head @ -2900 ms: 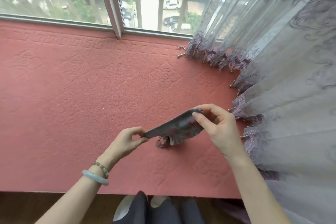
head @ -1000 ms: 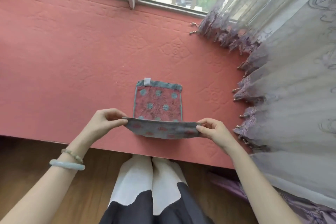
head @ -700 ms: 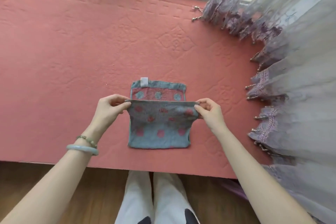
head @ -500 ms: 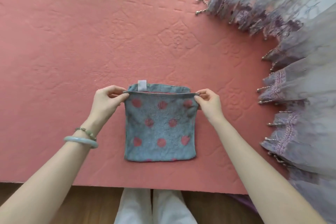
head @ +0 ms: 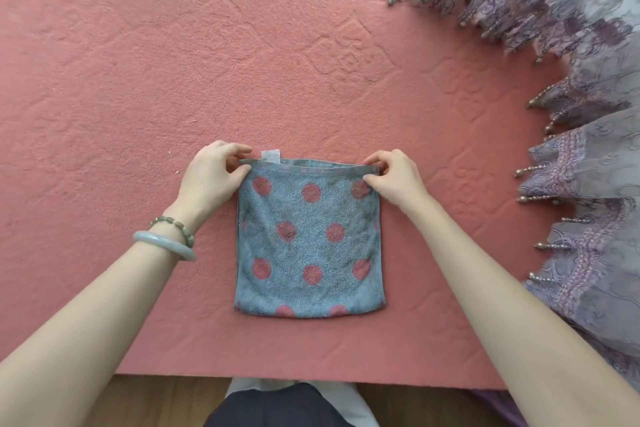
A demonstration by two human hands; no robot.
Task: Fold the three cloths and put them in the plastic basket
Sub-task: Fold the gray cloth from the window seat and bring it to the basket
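A small grey-blue cloth with pink dots lies folded in half on the pink mat, its doubled edge at the far side with a white tag sticking out. My left hand pinches the far left corner of the cloth. My right hand pinches the far right corner. Both hands rest low on the mat. No basket and no other cloths are in view.
A purple lace curtain with beaded fringe drapes over the right side of the mat. The mat's near edge meets a wooden floor, where my legs show.
I spread the cloth on the mat, then carried its near edge over to the far edge, folding it in half. The camera tilted down and the window left the view.
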